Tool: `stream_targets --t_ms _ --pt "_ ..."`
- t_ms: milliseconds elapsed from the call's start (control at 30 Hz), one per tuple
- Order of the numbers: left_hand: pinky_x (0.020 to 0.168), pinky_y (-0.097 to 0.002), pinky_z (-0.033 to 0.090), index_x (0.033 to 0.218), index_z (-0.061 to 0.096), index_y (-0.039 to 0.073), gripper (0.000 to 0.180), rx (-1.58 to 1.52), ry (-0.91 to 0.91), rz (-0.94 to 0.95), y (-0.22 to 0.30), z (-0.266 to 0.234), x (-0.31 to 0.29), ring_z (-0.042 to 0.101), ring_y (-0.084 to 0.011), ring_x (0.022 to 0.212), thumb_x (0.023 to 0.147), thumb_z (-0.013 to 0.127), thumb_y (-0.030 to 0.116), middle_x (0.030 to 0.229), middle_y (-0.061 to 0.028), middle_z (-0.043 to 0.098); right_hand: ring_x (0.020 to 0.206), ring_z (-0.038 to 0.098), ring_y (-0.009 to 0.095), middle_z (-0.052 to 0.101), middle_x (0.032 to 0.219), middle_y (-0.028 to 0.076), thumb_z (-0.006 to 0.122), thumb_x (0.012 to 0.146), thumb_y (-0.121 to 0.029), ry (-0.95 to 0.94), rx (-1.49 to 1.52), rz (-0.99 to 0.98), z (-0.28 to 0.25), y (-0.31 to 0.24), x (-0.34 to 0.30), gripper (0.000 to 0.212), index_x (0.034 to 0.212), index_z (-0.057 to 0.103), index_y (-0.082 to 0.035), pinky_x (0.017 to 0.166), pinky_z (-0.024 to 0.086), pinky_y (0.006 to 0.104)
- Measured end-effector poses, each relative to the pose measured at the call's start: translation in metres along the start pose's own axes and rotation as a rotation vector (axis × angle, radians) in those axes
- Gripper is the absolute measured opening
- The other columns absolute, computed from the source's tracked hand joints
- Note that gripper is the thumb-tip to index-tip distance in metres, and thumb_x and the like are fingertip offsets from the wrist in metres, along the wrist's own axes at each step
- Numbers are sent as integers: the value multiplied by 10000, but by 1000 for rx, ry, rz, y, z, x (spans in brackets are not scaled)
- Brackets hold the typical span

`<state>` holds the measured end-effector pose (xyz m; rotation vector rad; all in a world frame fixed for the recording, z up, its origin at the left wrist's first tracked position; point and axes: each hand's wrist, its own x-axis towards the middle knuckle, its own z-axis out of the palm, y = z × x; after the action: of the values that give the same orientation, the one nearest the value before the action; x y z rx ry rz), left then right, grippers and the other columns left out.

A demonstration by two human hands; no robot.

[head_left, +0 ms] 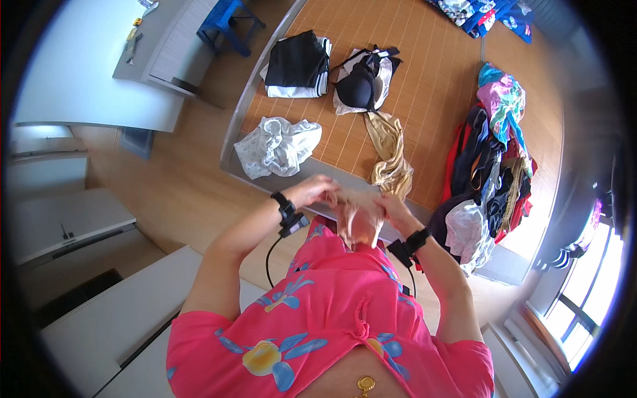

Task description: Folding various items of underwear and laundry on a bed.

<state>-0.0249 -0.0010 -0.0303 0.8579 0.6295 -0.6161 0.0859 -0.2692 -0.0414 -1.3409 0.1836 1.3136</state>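
Observation:
A thin beige garment [358,222], its exact kind unclear, hangs stretched between my two hands in front of my body. My left hand [317,190] is closed on its upper left edge. Its upper right edge is pinched in my right hand [393,209]. Just beyond, on the brown mat, lies a crumpled gold satin cloth [386,152]. To its left sits a bunched white garment with small dots [277,147]. Farther back are a black bra [358,86] on light clothing and a folded stack of black and white clothes [298,63].
The brown slatted mat [424,99] covers a raised bed platform. A heap of mixed clothes [488,172] lies along its right side, with more blue clothing [484,13] at the far end. A blue stool [232,23] stands far left. Black wrist devices with cables sit on both wrists.

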Motion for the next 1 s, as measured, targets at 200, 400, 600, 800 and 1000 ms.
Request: stream_targets --t_ms 200,400,600,800,1000 --pt "752 -254 490 1308 432 2 466 307 239 411 102 10 6 601 -138 863 899 592 155 1009 -89 596 696 532 84 590 791 10 608 872 -155 212 -88 -358 28 -89 30 167 915 609 7 619 434 236" --pt "777 -243 458 1310 435 17 489 553 335 555 116 0 17 579 -109 888 881 625 157 1013 -72 594 758 505 64 582 816 -10 607 886 -155 388 -58 -489 41 -84 63 159 931 604 -2 695 401 203" --pt "693 -320 483 1245 491 12 520 688 568 347 -3 -91 117 628 -212 786 814 673 238 874 -122 652 615 474 72 530 672 -20 624 865 -164 415 -123 -63 -4 50 168 148 809 597 -30 581 388 232" --pt "729 -361 488 1227 503 25 491 755 629 307 -19 -102 112 637 -260 806 794 680 173 876 -131 658 583 494 89 540 657 4 620 845 -135 416 -227 -131 -2 69 183 128 793 603 -19 546 403 243" --pt "975 -462 390 1306 433 96 605 1545 506 659 17 -52 103 395 -359 1258 765 696 167 1395 -157 368 839 618 314 639 882 175 609 799 -209 614 -466 -254 -4 52 157 283 1003 594 -13 744 476 388"
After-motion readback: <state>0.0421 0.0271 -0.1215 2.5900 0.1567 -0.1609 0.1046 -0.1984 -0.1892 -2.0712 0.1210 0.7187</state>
